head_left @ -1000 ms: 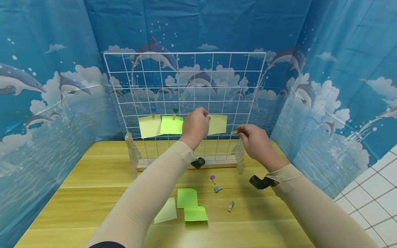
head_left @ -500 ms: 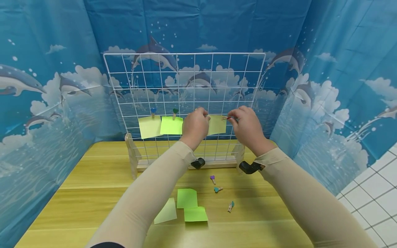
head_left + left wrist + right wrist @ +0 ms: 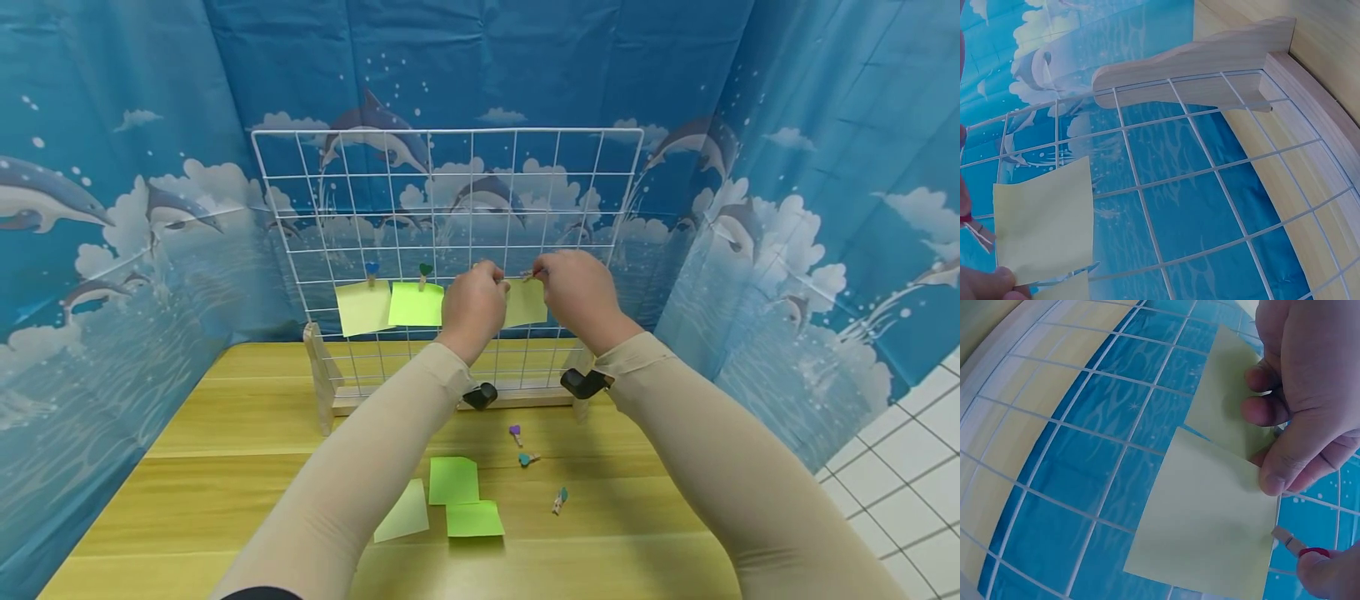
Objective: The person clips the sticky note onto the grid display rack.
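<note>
My left hand point(image 3: 474, 310) pinches the top edge of a pale yellow sticky note point(image 3: 527, 302) against a white wire grid point(image 3: 491, 212). Part of another note point(image 3: 1225, 394) shows beside these fingers in the right wrist view; the left hand hides it from the head camera. Between thumb and fingers of my right hand point(image 3: 579, 296) is a small wooden clothespin point(image 3: 1289, 539) with a red part, its tip at the pale note's top edge. Farther left, a blue-heart clothespin point(image 3: 372, 273) holds a pale note point(image 3: 364, 307) and a green-heart clothespin point(image 3: 424, 275) a bright green note point(image 3: 416, 305).
Wooden feet point(image 3: 321, 375) support the grid on the yellow wooden table point(image 3: 225, 450). On the tabletop lie a purple clothespin point(image 3: 516, 434), two teal ones point(image 3: 528, 459), two green notes point(image 3: 453, 481) and a pale note point(image 3: 402, 512). A dolphin-print curtain point(image 3: 480, 67) encloses the back and sides.
My right hand has moved up and to the left with the clothespin, from beside the grid to the pale note's top edge. The left hand stays in place on the note.
</note>
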Available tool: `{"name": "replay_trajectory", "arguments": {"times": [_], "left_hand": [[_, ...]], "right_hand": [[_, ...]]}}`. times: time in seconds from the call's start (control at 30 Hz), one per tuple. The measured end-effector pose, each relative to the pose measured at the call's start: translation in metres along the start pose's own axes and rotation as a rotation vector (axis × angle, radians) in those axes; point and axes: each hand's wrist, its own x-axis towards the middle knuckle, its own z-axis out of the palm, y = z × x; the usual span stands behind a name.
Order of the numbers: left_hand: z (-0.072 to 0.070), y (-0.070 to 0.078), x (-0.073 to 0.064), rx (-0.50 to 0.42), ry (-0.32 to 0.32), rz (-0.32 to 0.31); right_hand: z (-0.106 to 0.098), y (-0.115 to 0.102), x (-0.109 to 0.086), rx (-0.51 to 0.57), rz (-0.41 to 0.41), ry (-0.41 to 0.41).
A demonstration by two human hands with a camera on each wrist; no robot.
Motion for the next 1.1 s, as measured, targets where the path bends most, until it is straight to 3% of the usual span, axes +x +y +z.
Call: {"name": "replay_trajectory", "arguments": {"times": [0.3,1.1], "left_hand": [[0.000,0.001,0.001,0.023,0.004,0.000],[0.001,-0.002,0.001,0.022,0.015,0.007]], "right_hand": [[-0.003,-0.005,0.007,-0.045,0.029,-0.078],[-0.008,-0.012,0.017,-0.083,0.016,-0.151]]}}
